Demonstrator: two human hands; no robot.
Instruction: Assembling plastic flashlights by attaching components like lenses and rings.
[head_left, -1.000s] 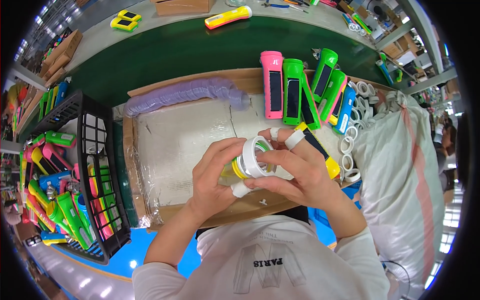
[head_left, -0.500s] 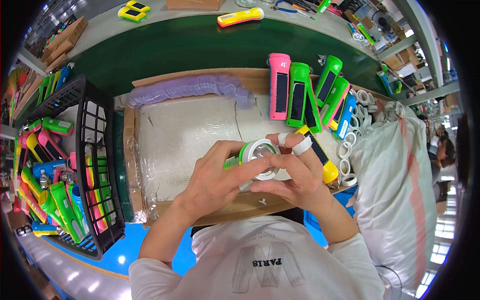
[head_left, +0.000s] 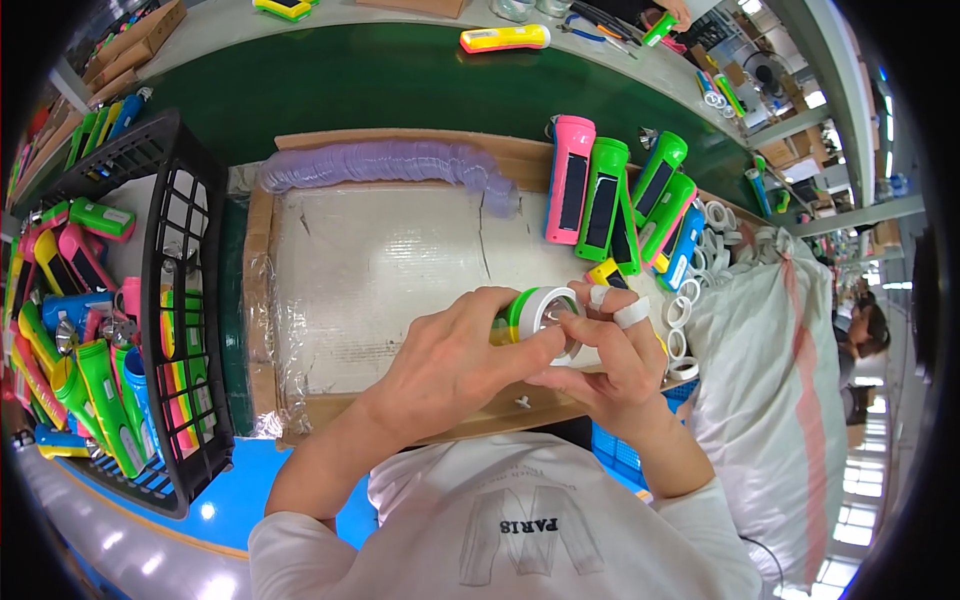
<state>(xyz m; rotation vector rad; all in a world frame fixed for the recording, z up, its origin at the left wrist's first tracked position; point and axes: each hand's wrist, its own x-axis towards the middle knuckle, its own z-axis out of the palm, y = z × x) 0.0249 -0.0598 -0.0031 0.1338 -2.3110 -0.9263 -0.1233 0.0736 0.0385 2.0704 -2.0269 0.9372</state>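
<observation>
My left hand (head_left: 440, 360) is wrapped round a green and yellow flashlight (head_left: 509, 316), its head turned toward my right side. A white ring (head_left: 533, 312) sits at the flashlight's head, with a clear, shiny inside. My right hand (head_left: 612, 352) is closed on that ring, fingertips and thumb at its rim. White tape is wound round two fingers of my right hand. Most of the flashlight's body is hidden behind my left hand. Both hands are above the near part of a shallow cardboard tray (head_left: 370, 285).
A row of clear lenses (head_left: 375, 165) lies along the tray's far side. Several flashlights (head_left: 602, 200) lie at its right, beside loose white rings (head_left: 678, 312) and a white sack (head_left: 765, 400). A black basket (head_left: 180, 340) of flashlights stands left. Someone's hand (head_left: 677, 14) shows far right.
The view has shifted slightly. Both hands stay on the flashlight and its ring, with the right fingers slightly moved round the rim. Another person's hand with a green flashlight has appeared at the far side.
</observation>
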